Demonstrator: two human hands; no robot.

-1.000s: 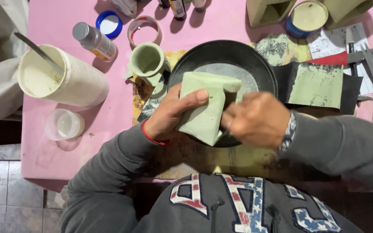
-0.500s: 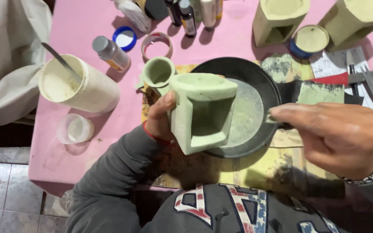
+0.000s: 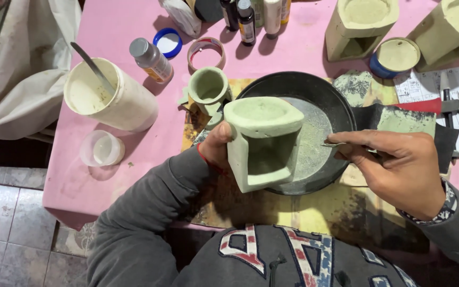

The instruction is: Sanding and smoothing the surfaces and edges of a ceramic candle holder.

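My left hand [image 3: 214, 151] grips the hollow pale-green clay block [image 3: 262, 142] over the round black pan [image 3: 322, 90], catching dust; my right hand's fingers [image 3: 362, 139] pinch a thin metal tool [image 3: 331, 144].

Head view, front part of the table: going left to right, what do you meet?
Clear plastic cup → left hand → pale green clay block with a window cut-out → black pan → right hand.
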